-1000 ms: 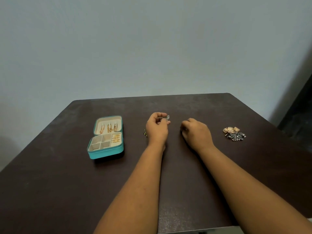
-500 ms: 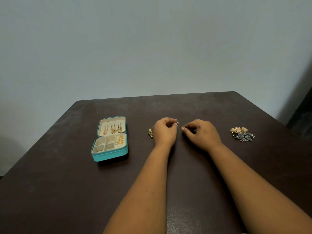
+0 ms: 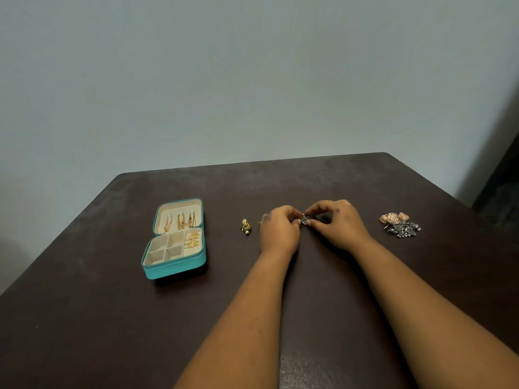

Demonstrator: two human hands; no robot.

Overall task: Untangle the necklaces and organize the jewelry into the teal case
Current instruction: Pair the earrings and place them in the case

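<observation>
Both hands meet over the middle of the dark bench [image 3: 323,318], and between them sits a small silvery piece of jewelry [image 3: 306,221] — too small from here to say whether it is an earring or a bit of chain. The risk, as I judge it, is a slip: a piece that tiny, pinched only at the fingertips, could pop free and skitter across the bench, or a hard tug could bend a hook or tighten whatever is caught on it. The left hand [image 3: 279,230] has its fingers curled over, thumb and forefinger pinching the piece from the left; the right hand [image 3: 337,224] arches above it, fingertips pinching down from the right, knuckles raised. Both forearms stretch forward from the near edge, angled toward each other. The teal case [image 3: 174,266] lies open well to the left, gold chains [image 3: 179,221] hanging in its lid and gold earrings [image 3: 193,239] in one right-hand slot, the square compartments looking bare. Just left of the left hand rests a small green-and-gold earring [image 3: 246,226], with another bit half hidden by the knuckles. Well to the right waits a heap of gold and grey jewelry [image 3: 400,224], untouched — plenty left to sort.
</observation>
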